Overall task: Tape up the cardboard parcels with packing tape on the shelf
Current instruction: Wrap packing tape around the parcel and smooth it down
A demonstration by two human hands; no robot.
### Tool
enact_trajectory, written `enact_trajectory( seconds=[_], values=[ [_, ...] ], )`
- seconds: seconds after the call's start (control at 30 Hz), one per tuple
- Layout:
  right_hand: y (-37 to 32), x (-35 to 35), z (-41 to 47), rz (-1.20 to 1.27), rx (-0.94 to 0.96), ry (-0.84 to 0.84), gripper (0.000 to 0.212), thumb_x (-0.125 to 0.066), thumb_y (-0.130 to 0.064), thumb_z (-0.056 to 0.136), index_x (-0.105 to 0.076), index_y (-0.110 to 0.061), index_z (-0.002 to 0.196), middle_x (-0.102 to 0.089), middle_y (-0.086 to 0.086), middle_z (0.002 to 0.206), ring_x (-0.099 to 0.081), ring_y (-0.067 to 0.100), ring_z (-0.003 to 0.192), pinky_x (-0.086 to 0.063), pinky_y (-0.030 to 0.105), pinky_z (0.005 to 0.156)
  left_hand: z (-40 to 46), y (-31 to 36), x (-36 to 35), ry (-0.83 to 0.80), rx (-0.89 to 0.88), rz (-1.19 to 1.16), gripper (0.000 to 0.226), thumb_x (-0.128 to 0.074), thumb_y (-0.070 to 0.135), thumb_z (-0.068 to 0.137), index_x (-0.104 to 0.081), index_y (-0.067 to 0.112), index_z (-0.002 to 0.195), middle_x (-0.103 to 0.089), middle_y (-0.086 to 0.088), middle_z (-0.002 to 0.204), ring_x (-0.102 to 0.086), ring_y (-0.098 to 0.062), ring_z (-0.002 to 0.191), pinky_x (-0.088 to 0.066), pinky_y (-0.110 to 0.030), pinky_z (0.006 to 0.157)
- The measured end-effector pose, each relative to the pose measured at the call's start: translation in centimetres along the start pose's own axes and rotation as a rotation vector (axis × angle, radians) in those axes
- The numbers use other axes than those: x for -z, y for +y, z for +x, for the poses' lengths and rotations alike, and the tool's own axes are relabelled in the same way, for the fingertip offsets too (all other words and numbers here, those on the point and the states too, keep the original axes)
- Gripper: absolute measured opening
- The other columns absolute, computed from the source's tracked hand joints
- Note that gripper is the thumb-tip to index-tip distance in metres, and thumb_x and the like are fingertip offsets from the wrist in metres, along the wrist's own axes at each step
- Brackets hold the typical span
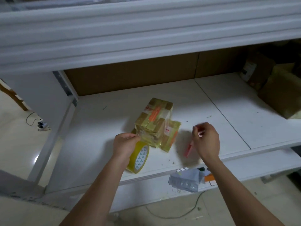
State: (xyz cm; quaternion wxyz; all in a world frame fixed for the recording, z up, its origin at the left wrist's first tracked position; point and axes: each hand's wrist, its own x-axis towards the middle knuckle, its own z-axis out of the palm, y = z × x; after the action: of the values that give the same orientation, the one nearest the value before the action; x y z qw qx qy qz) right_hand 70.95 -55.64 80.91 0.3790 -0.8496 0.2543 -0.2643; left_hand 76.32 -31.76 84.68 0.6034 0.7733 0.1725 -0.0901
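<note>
A small cardboard parcel (154, 119) wrapped in yellowish tape with orange marks stands on the white shelf (97, 128), leaning over a second taped parcel (171, 136) lying behind it. My left hand (125, 144) holds a roll of packing tape (138, 158) on edge and pinches a stretch of tape that runs to the parcel's lower left corner. My right hand (206, 138) hovers right of the parcels, fingers curled round a small pale object that is blurred. Below it an orange-red pen-like thing (189, 148) shows, blurred.
Brown cardboard boxes (280, 95) stand at the shelf's back right. A grey plastic mailer bag (185, 181) lies on the lower ledge near the front edge. Cables run on the floor at left and below. An upper shelf beam overhangs the work area.
</note>
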Motion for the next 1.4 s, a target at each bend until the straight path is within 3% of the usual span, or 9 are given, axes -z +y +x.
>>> enact_trajectory(
  seconds=[0.1,0.27,0.37,0.47,0.73,0.9,1.0,1.2,1.4],
  values=[
    [1.5,0.5,0.2,-0.25,-0.247,-0.153,0.019,-0.051,-0.025,0.096,-0.06,-0.01,0.089,-0.063,0.01,0.091,-0.054,0.025,0.071,-0.045,0.037,0.063,-0.1,0.0,0.0,0.002,0.0,0.017,0.004,-0.077,0.012,0.08,-0.073,0.011,0.077,-0.074,-0.014,0.083,-0.071,-0.034,0.083,-0.057,-0.04,0.079],
    [2.2,0.8,0.2,-0.439,0.058,-0.352,0.037,-0.058,-0.018,0.09,-0.062,-0.025,0.126,-0.051,0.008,0.119,-0.052,0.028,0.106,-0.049,0.035,0.076,-0.1,0.3,-0.2,0.005,-0.001,0.035,0.007,-0.076,0.012,0.081,-0.072,0.011,0.076,-0.074,-0.017,0.086,-0.071,-0.035,0.084,-0.058,-0.043,0.083],
    [3.0,0.6,0.3,-0.712,0.361,-0.346,0.024,-0.069,-0.018,0.084,-0.072,-0.026,0.107,-0.061,0.003,0.107,-0.058,0.023,0.098,-0.045,0.03,0.063,-0.1,0.4,-0.3,0.011,-0.006,0.037,0.01,-0.076,0.011,0.082,-0.071,0.012,0.072,-0.074,-0.016,0.084,-0.071,-0.036,0.085,-0.057,-0.042,0.082],
    [3.1,0.9,1.0,-0.748,0.529,-0.252,0.027,-0.09,-0.012,0.052,-0.071,-0.018,0.071,-0.059,0.0,0.066,-0.06,0.022,0.061,-0.036,0.025,0.046,-0.2,0.4,-0.3,0.005,-0.003,0.048,0.009,-0.075,0.013,0.082,-0.072,0.011,0.075,-0.074,-0.015,0.084,-0.071,-0.035,0.084,-0.057,-0.043,0.082],
    [1.0,1.9,-0.4,-0.194,0.484,0.046,0.017,-0.071,-0.013,0.079,-0.055,-0.012,0.081,-0.055,-0.004,0.065,-0.052,0.017,0.054,-0.039,0.026,0.047,-0.5,0.1,0.1,-0.027,0.003,0.028,0.008,-0.076,0.018,0.081,-0.074,0.011,0.084,-0.074,-0.012,0.085,-0.072,-0.031,0.079,-0.059,-0.041,0.079],
    [-5.1,1.8,-2.3,0.538,0.415,-0.115,0.003,-0.054,-0.004,0.085,-0.054,-0.007,0.084,-0.057,-0.004,0.073,-0.055,0.009,0.066,-0.042,0.018,0.058,-0.8,-0.2,0.4,-0.038,0.009,0.005,0.007,-0.078,0.019,0.08,-0.073,0.016,0.084,-0.073,-0.011,0.091,-0.071,-0.03,0.085,-0.058,-0.042,0.083],
    [-7.8,0.8,-3.1,0.606,0.479,-0.269,0.014,-0.058,-0.002,0.089,-0.068,-0.007,0.097,-0.069,-0.002,0.091,-0.066,0.011,0.085,-0.052,0.022,0.073,-0.7,-0.3,0.5,-0.044,0.012,0.006,0.007,-0.078,0.02,0.08,-0.071,0.018,0.082,-0.073,-0.009,0.091,-0.07,-0.028,0.083,-0.058,-0.04,0.081],
    [-8.3,-2.3,-3.6,0.575,0.481,-0.446,0.01,-0.063,-0.017,0.089,-0.068,-0.014,0.097,-0.069,-0.004,0.084,-0.064,0.021,0.073,-0.053,0.044,0.061,-0.9,-0.2,0.7,-0.091,0.034,-0.035,0.008,-0.073,0.014,0.084,-0.067,0.013,0.079,-0.069,-0.011,0.08,-0.064,-0.025,0.068,-0.054,-0.031,0.069],
    [-7.4,-2.7,-3.2,0.494,0.494,-0.549,0.008,-0.062,-0.015,0.08,-0.069,-0.01,0.081,-0.064,-0.009,0.074,-0.059,0.013,0.063,-0.047,0.027,0.053,-0.4,-0.4,1.3,-0.09,0.038,-0.056,0.006,-0.073,0.013,0.084,-0.069,0.01,0.085,-0.07,-0.012,0.082,-0.064,-0.024,0.068,-0.054,-0.028,0.067]
  ],
)
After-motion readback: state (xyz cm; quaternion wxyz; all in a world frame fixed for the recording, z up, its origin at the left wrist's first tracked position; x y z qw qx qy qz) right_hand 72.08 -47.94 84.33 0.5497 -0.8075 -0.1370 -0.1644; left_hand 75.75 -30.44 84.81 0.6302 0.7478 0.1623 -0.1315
